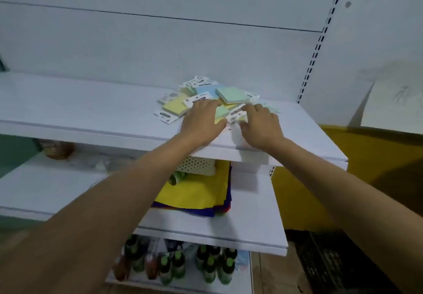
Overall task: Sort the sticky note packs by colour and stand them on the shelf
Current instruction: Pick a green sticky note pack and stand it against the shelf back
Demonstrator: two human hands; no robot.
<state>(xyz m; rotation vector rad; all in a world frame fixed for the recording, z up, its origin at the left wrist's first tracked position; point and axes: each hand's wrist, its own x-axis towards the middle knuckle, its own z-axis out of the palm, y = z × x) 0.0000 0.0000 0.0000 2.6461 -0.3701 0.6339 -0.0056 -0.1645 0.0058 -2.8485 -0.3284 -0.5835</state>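
Note:
A loose heap of sticky note packs lies flat on the top white shelf. A green pack sits on top at the back, a blue pack lies behind it, and a yellow pack lies at the left. My left hand rests palm down on the near side of the heap, fingers over a white pack label. My right hand lies beside it, fingertips touching another pack's white label. Whether either hand grips a pack is hidden.
The shelf's back panel rises behind the heap, with a slotted upright at the right. Below sit a perforated white basket and coloured paper sheets. Several green-capped bottles stand on the lowest shelf. A dark crate is on the floor at the right.

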